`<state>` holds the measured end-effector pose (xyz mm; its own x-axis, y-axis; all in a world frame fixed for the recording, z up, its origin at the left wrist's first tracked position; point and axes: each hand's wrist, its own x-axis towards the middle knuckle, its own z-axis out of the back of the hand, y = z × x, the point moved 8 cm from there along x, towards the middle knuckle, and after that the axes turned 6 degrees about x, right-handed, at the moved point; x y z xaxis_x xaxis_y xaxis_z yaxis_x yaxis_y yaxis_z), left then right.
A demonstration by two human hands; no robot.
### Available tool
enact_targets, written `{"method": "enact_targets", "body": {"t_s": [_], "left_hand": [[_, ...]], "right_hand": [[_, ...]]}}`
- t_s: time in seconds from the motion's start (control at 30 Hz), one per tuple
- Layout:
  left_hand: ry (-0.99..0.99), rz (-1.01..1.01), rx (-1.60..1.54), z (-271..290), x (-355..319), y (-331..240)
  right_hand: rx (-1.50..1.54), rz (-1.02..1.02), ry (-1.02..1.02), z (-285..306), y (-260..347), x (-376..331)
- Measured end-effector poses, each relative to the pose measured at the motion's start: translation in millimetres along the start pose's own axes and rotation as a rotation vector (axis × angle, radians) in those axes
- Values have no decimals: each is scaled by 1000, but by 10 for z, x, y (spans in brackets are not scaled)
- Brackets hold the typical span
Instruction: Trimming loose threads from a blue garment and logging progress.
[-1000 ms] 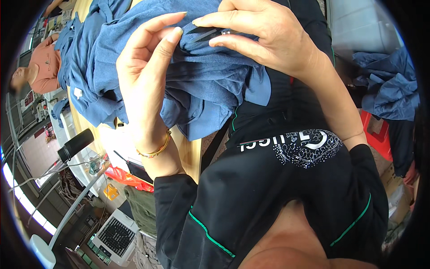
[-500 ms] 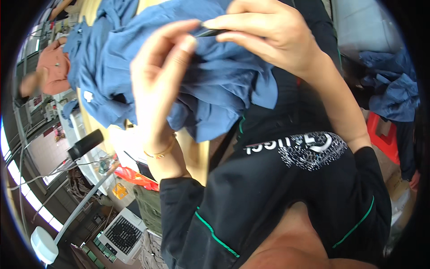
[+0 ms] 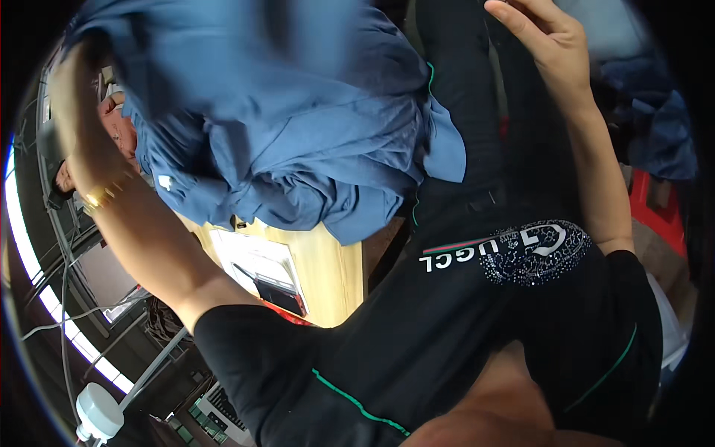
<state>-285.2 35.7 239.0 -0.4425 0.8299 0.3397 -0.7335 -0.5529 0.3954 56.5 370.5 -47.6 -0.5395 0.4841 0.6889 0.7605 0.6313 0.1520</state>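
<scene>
A large heap of blue cloth (image 3: 320,149) lies over the pale wooden table top, with a small white patch (image 3: 164,181) on its left part. My left hand (image 3: 78,71) is far out to the left, blurred, at the edge of a raised fold of this cloth. The fold hangs from it, while the fingertips are hidden. At the upper right, my right hand (image 3: 555,37) is away from the heap, over my dark trousers. Its fingers are curled with thumb and fingertips close together at the picture's top edge. Whatever they hold is too small or cut off to name.
A white sheet and a dark flat object (image 3: 279,294) lie on the table (image 3: 328,261) near my left upper arm. More blue cloth (image 3: 663,134) sits by a red stool (image 3: 655,208) at right. A person in an orange top (image 3: 119,134) is beyond the heap. A white lamp (image 3: 100,411) stands lower left.
My hands were close together over the cloth, around a small dark object. They have parted: left swung far left, raising a fold, and right drew back to the upper right.
</scene>
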Motion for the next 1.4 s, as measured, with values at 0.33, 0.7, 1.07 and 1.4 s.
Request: {"method": "enact_targets", "body": {"t_s": [0.33, 0.7, 1.07, 1.4], "left_hand": [[-131, 247, -667, -666, -69, -1273], [194, -124, -533, -723, -949, -3309], [699, -454, -1510, 956, -1417, -3077], [368, 93, -773, -8, -952, -3032]], "right_hand": [[-1179, -563, -77, -1, 260, -143], [-951, -944, -12, 221, -133, -725], [-824, -787, -327, 289, 160, -521], [-839, -894, -115, 186, -253, -880]]}}
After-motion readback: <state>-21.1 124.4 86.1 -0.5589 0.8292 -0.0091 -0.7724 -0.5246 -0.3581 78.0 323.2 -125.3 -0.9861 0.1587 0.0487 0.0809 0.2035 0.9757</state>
